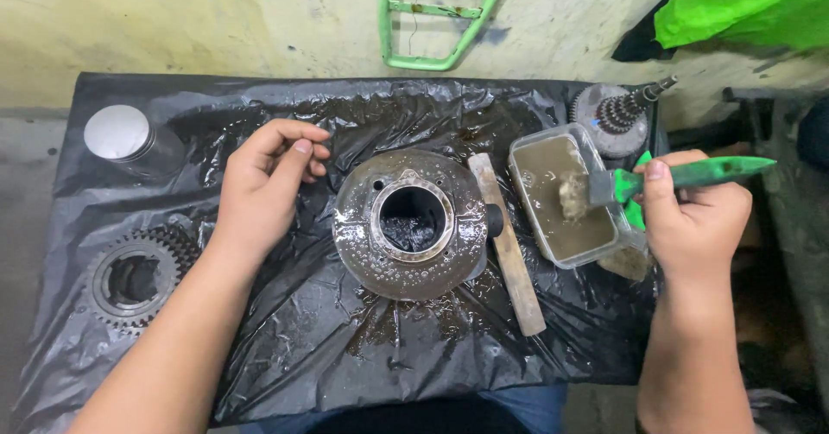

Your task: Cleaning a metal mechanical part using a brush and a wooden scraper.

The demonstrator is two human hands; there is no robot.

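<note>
A wet, round metal engine cylinder (363, 235) with a central bore stands on black plastic sheeting (311, 348). My left hand (263, 188) hovers just left of it, fingers loosely curled, holding nothing. My right hand (695, 218) grips a green-handled paintbrush (682, 175), its bristles dipped in a clear plastic tub (604, 231) of murky brown liquid to the cylinder's right. A wooden stick (509, 248) lies between the cylinder and the tub.
A large toothed gear (108, 300) lies at the left. A metal piston (125, 140) stands at the back left. A gear shaft assembly (617, 114) sits behind the tub. A green frame (436, 58) leans on the wall; green cloth (751, 6) is top right.
</note>
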